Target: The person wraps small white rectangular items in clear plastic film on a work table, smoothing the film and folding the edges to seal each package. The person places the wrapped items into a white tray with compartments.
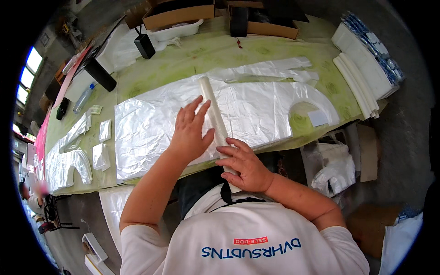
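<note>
Sheet (146, 135), centre of frame, thin glossy crinkled plastic; roll (213, 105), centre, smooth with a low sheen; tablecloth (183, 57), smooth, plastic-looking; box (178, 18), top of frame, matt cardboard; tub (183, 31), below it, smooth plastic; bottle (83, 99), left, clear glossy plastic; shirt (275, 224), bottom, matt cloth.

Roll (208, 94) under L hand (189, 135) & R hand (247, 167), lying across plastic sheets (146, 133) on worktop (197, 52), near end past its edge. L of hands: small packets (105, 130), then bottle (84, 98) beyond. Cartons (181, 17) far ahead of hands. Far R: rolled sheets (355, 87) next to stacked packs (364, 64). Lower R, below worktop: crumpled film (337, 169), prob. in a box, hard to see.
</note>
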A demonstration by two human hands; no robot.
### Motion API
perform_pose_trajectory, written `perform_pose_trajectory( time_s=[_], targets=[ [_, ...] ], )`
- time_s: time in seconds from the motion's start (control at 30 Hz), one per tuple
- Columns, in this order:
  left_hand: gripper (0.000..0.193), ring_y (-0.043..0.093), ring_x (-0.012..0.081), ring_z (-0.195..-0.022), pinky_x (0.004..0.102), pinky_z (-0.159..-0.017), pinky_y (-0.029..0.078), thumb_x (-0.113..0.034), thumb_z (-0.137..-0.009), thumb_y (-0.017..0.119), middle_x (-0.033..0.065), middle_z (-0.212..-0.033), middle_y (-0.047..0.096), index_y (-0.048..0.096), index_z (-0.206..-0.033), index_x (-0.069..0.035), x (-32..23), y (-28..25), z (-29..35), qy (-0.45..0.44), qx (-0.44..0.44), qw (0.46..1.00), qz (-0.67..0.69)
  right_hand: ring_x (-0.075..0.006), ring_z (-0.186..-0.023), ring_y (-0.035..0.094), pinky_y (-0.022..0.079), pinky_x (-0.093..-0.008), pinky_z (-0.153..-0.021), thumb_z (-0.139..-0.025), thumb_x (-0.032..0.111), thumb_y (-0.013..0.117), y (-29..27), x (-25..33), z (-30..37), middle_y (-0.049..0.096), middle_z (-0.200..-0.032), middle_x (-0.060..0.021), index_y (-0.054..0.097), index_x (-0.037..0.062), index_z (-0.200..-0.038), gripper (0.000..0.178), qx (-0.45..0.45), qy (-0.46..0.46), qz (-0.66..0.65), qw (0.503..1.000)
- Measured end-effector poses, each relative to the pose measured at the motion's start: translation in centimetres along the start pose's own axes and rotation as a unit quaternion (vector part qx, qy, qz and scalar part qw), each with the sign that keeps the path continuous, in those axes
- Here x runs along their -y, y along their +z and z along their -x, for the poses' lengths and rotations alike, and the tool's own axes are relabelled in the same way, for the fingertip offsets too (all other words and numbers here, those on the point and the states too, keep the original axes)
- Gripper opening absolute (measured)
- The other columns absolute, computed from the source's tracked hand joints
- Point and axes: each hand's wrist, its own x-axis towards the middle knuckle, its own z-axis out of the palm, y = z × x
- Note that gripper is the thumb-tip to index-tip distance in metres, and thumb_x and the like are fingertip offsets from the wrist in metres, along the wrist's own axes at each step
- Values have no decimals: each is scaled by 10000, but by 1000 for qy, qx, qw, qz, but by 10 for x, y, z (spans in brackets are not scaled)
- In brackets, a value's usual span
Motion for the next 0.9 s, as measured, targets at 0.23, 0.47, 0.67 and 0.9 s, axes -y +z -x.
perform_pose_trajectory(
  time_s=[0.23, 0.47, 0.67, 0.9],
  targets=[
    [688, 362, 401, -1430, 584, -1181, 252, -229, -891, 649, 161, -1524, 435, 390, -1498, -33, 10, 37, 38, 5, 33, 999, -18, -444, -1311, 470, 391, -501, -1111, -772, 79, 745, -2, 0, 14, 564, -1383, -186, 659, 74, -1152, 391, -40, 53, 17, 998],
    [615, 299, 431, -1465, 604, -1185, 227, -252, -902, 612, 160, -1566, 395, 468, -1461, -39, 2, 29, 27, -99, 68, 992, 22, -425, -1331, 463, 383, -488, -1121, -764, 67, 747, 2, 2, 16, 557, -1396, -167, 658, 85, -1160, 406, -52, 71, 18, 996],
    [735, 210, 455, -1493, 632, -1185, 199, -276, -870, 620, 163, -1612, 297, 379, -1503, 8, 0, 34, 34, -60, 106, 990, -69, -434, -1314, 460, 382, -497, -1116, -741, 69, 758, 5, 6, 7, 546, -1385, -169, 663, 83, -1144, 415, -14, 42, 18, 999],
    [755, 168, 455, -1509, 557, -1204, 217, -130, -830, 636, 185, -1640, 240, 382, -1540, -120, 6, -8, 6, -1, 51, 993, 104, -439, -1237, 472, 407, -510, -1068, -705, 90, 767, 7, 16, -5, 564, -1323, -168, 670, 74, -1104, 412, -16, 48, 35, 998]
  ],
)
